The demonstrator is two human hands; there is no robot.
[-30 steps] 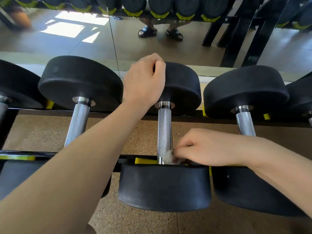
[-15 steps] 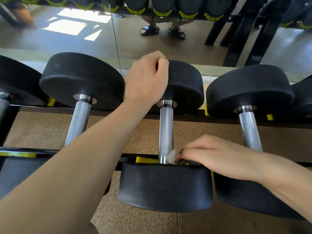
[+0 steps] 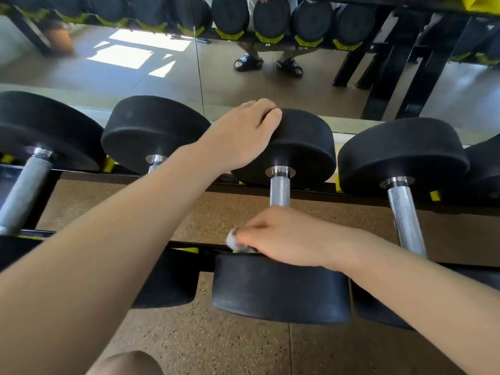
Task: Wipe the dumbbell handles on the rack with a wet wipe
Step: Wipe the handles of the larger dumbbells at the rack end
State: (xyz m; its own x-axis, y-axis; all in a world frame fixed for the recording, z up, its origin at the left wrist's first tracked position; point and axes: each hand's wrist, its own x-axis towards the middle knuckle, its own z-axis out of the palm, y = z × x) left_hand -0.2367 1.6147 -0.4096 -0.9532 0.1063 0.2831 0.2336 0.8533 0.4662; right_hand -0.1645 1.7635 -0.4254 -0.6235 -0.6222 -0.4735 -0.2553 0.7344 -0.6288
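Since a moment ago the right hand (image 3: 281, 238) has slid across the handle, so it now covers the near end of the bar, and the white wet wipe (image 3: 233, 239) pokes out on the left side of the fingers instead of sitting against the bar; the left hand (image 3: 244, 133) has stayed on the far weight.

Nearest is the black near weight (image 3: 280, 288) of the middle dumbbell; just above it the right hand is curled over the bar with the wet wipe pinched in its fingertips; I cannot tell how far the fingers go around the bar, because the hand hides it.

Next comes the shiny handle (image 3: 280, 192); it runs straight away from the person, from the near weight to the far weight, so I think the next rub should go along that line, away from the body; the right hand is the closer one and does the wiping.

Farther still, the left hand lies on top of the far weight (image 3: 305, 147) with its fingers bent over the edge, holding it steady; the next handle (image 3: 405, 220) waits to the right; behind everything is a mirror (image 3: 135, 58).
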